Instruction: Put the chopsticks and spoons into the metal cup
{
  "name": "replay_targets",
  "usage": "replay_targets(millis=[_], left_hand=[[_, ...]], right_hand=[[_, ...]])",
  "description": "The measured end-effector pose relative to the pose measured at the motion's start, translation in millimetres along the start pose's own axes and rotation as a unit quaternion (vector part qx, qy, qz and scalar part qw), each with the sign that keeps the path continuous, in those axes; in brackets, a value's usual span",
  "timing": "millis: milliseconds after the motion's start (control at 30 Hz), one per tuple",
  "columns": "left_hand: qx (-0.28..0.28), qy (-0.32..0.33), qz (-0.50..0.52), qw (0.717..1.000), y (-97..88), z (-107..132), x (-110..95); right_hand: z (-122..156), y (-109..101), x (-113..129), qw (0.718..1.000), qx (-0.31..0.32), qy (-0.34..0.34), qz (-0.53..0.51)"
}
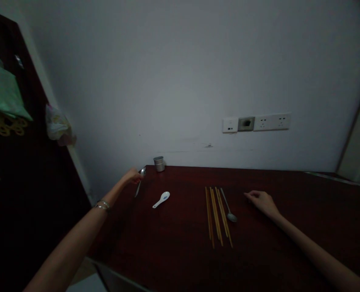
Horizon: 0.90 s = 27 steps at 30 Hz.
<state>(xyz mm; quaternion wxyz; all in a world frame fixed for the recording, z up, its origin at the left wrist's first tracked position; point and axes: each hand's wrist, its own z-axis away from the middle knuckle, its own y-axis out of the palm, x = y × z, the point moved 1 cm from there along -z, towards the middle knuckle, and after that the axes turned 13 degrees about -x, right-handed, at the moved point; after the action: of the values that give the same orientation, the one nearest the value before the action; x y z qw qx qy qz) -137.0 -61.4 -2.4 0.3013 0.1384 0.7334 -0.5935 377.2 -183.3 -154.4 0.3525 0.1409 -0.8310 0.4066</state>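
Note:
At the far left of the table, my left hand [133,175] is closed on a metal spoon [138,188], gripping it close to its bowl; the handle slants down toward me. A white ceramic spoon [161,199] with a small blue mark lies to the right of that hand. My right hand [263,202] rests on the table with its fingers loosely curled together and nothing visible in them. Nearest to it is a long-handled metal spoon [231,217], bowl toward me. Beside that spoon, several wooden chopsticks [215,215] lie roughly side by side.
A small metal cup [159,164] stands at the back edge by the wall. The dark red table [173,251] meets a pale wall with sockets [271,122]. Bags hang at the left, one a plastic bag [57,123], near a dark door [18,194].

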Motion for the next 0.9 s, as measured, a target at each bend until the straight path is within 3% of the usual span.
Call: replay_targets(millis=[100,167,333,433,533,633,900], left_hand=[[0.026,0.028,0.009,0.999,12.1,9,-49],[0.051,0.084,0.029,0.995,27.6,21,-83],[0.124,0.187,0.08,0.971,88.5,66,-162],[0.166,0.219,0.117,0.954,128.1,94,-194],[0.201,0.227,0.146,0.942,159.7,117,-213],[0.213,0.227,0.17,0.935,180.4,130,-218],[0.21,0.224,0.186,0.933,202.7,129,-211]], right_hand=[[1,0,2,1.0,-0.006,-0.003,-0.01],[1,0,3,1.0,-0.005,-0.005,-0.017],[2,1,5,0.999,-0.007,0.003,-0.031],[2,1,6,0.999,-0.016,0.006,-0.039],[2,1,6,0.998,-0.019,0.006,-0.056],[0,3,4,0.997,-0.013,0.013,-0.081],[1,1,10,0.983,-0.009,0.059,-0.171]])
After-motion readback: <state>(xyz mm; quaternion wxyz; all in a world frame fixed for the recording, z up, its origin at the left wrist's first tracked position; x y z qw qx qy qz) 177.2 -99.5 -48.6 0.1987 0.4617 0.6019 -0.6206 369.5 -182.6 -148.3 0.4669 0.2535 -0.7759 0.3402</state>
